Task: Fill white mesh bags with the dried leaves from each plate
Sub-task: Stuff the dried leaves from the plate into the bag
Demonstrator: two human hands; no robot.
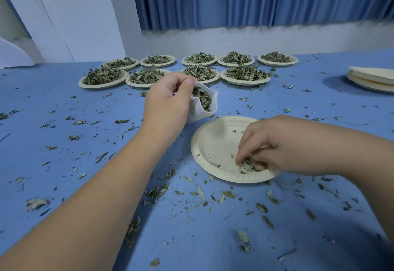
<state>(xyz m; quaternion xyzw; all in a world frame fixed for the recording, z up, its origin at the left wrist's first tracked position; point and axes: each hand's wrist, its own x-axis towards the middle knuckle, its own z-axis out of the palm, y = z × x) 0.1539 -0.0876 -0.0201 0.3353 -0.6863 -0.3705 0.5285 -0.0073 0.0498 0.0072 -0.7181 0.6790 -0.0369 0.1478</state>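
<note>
Your left hand [168,98] pinches the white bag [203,105] open above the desk [64,100]; your right hand's [275,143] fingers [245,151] curl around the last leaves [250,166] on the near plate [213,143].

Plate stack [373,79] cut off at R edge; L hand [168,102] hides part of mesh bag [199,112].

Blue table [64,100] lies open at left & front, only leaf scraps [157,192] on it. Far side: 2 rows of heaped plates [102,84] bar the way. Center: left hand [168,100] w/ mesh bag [198,113], right hand [266,145] pinching leaves [251,166] on near plate [215,149]; plate stack [371,79] far right.
</note>
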